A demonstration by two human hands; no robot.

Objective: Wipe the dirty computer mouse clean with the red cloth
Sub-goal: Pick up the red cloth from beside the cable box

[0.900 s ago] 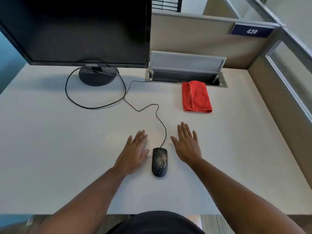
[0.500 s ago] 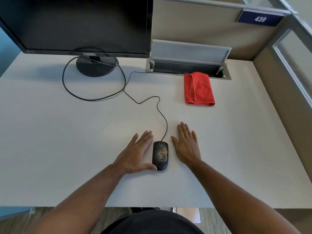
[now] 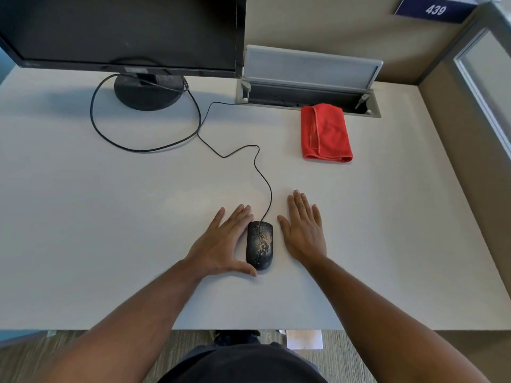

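The white desk (image 3: 83, 217) fills most of the view, its left and right edges cut off by the frame. The monitor (image 3: 119, 29) at the back left is cropped at the top and left, its screen dark, and it hides the back of its round stand (image 3: 149, 92). To its right a grey flap (image 3: 312, 69) stands open over a cable slot (image 3: 304, 99) sunk in the desk; what lies in the slot is too dark to make out. A blue sign (image 3: 435, 9) on the partition reads 439, cut at the top. The folded red cloth (image 3: 326, 134) lies just in front of the slot, its far edge touching the slot's frame, well apart from both hands. A black cable (image 3: 199, 128) loops from the stand across the desk to the mouse. The left hand (image 3: 221, 244) lies spread flat, its thumb tip and forefinger touching the mouse's left side, gripping nothing. The right hand (image 3: 304, 230) lies flat and open just to the right of the mouse, not touching it. The black mouse (image 3: 260, 244), flecked with pale dirt, sits between them near the desk's front edge.
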